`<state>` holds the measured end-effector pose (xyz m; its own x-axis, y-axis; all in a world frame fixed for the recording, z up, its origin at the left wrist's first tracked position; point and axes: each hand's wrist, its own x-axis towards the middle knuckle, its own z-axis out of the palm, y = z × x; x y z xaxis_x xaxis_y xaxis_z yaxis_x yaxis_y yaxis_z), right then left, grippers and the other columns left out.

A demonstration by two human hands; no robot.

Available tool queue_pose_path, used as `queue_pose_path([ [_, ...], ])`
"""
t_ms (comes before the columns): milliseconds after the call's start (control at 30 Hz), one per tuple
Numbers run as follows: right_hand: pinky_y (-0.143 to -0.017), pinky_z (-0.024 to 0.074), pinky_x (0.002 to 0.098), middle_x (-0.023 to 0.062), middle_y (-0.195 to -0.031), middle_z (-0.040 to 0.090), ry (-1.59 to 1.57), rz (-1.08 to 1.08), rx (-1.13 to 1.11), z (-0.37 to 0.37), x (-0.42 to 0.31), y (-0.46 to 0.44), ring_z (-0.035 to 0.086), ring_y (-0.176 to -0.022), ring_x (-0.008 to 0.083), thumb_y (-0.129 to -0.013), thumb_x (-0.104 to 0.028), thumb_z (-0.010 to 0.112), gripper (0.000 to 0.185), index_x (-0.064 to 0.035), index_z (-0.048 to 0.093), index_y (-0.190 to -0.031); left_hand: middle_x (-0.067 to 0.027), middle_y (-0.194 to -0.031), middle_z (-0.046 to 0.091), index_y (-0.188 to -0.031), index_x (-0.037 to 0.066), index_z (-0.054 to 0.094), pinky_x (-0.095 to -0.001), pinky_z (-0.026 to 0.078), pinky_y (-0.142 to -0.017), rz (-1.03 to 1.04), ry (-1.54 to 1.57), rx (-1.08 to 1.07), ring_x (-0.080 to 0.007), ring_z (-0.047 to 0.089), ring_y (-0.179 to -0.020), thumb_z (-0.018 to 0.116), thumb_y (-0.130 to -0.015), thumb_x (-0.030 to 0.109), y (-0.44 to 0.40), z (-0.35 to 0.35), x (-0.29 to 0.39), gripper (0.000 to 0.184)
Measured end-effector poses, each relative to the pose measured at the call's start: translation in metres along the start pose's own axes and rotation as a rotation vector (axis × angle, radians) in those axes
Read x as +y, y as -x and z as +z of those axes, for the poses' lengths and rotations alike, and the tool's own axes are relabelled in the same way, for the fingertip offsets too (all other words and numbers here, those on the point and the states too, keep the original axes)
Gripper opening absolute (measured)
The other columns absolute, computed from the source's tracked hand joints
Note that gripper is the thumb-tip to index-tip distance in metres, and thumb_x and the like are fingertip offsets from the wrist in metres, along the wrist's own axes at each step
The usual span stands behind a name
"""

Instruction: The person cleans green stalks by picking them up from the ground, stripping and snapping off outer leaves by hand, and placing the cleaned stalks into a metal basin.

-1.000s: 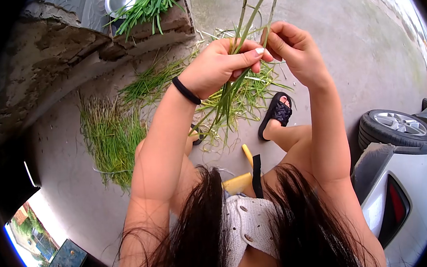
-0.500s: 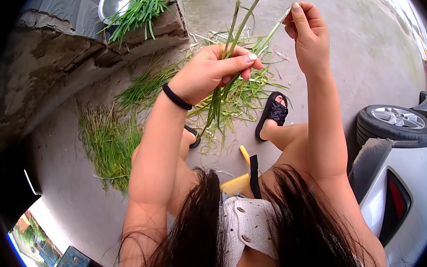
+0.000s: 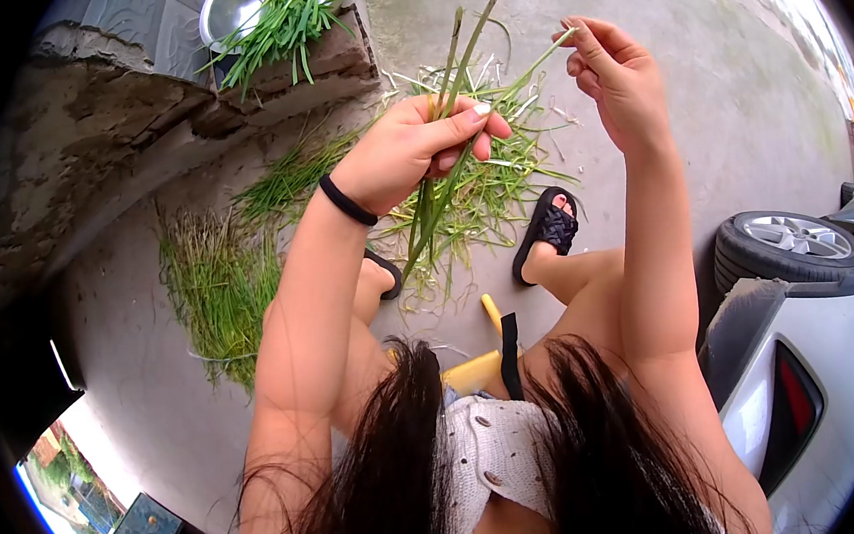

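Several long green stalks (image 3: 429,207) are gripped by my left hand (image 3: 437,136), which is closed round them, with ends sticking out above and below. To the right, my right hand (image 3: 607,67) pinches the end of a thin pale-green stalk (image 3: 538,61) that slants down toward the left hand. Loose green blades and pale scraps (image 3: 487,197) lie scattered on the ground beneath both hands. A thicker bundle of greens (image 3: 223,293) rests on the ground at the left. Trimmed greens (image 3: 289,22) lie over a metal bowl (image 3: 219,17) at the upper left.
A rough stone ledge (image 3: 350,57) holds the bowl. Two black sandals, the right one (image 3: 549,227) in fuller view, stand near the scraps. Yellow bars (image 3: 475,372) show between the legs. At the right are a wheel (image 3: 791,243) and a silver car body (image 3: 841,365).
My right hand has moved up and away to the right from my left hand, with a stalk end in its fingers. My left hand has shifted slightly left and down, still round the stalks.
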<state>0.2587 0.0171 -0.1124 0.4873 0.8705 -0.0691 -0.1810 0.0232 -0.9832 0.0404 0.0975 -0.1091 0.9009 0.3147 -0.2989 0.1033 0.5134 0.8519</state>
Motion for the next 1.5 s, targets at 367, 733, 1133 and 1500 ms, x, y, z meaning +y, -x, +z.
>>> queue_pose_path([
  [367,-0.048,0.0372,0.0165,0.0042,-0.079,0.061,0.111,0.143,-0.361,0.019,-0.009,0.016,0.053,-0.062,0.0051,-0.088,-0.019,0.056,0.024,0.0013,0.061,-0.100,0.0044,-0.070,0.054,-0.095,0.002,0.060,-0.0141,0.027,-0.048,0.018,0.045,0.068,-0.0012,0.033,-0.051,0.045,-0.092,0.020,-0.002,-0.003,-0.003,0.023],
  [733,-0.052,0.0391,0.0200,0.0060,-0.074,0.056,-0.186,-0.244,0.362,-0.030,-0.012,-0.005,0.050,-0.060,0.0113,-0.090,-0.018,0.053,0.022,0.0035,0.057,-0.090,0.0046,-0.067,0.054,-0.090,0.003,0.062,-0.0141,0.031,-0.049,0.005,0.037,0.120,0.0004,0.044,-0.055,0.050,-0.090,0.019,-0.001,-0.007,-0.005,0.020],
  [1133,-0.067,0.0434,0.0272,0.0099,-0.093,0.062,0.819,-0.131,0.031,-0.012,0.015,0.005,0.058,-0.085,0.0135,-0.087,-0.028,0.055,0.033,0.0032,0.063,-0.095,0.0049,-0.071,0.056,-0.093,0.003,0.061,-0.0137,0.027,-0.047,0.012,-0.012,0.122,0.0003,0.035,-0.051,0.050,-0.090,0.021,-0.004,-0.003,-0.003,0.021],
  [1500,-0.048,0.0316,0.0150,0.0004,-0.073,0.054,0.049,0.067,-0.045,0.020,-0.001,0.006,0.043,-0.057,0.0029,-0.088,-0.026,0.056,0.028,0.0014,0.059,-0.094,-0.0067,-0.081,0.059,-0.097,0.000,0.055,-0.0247,0.039,-0.053,0.043,-0.663,0.619,-0.0106,0.048,-0.059,0.052,-0.089,0.030,-0.029,-0.018,-0.035,0.032],
])
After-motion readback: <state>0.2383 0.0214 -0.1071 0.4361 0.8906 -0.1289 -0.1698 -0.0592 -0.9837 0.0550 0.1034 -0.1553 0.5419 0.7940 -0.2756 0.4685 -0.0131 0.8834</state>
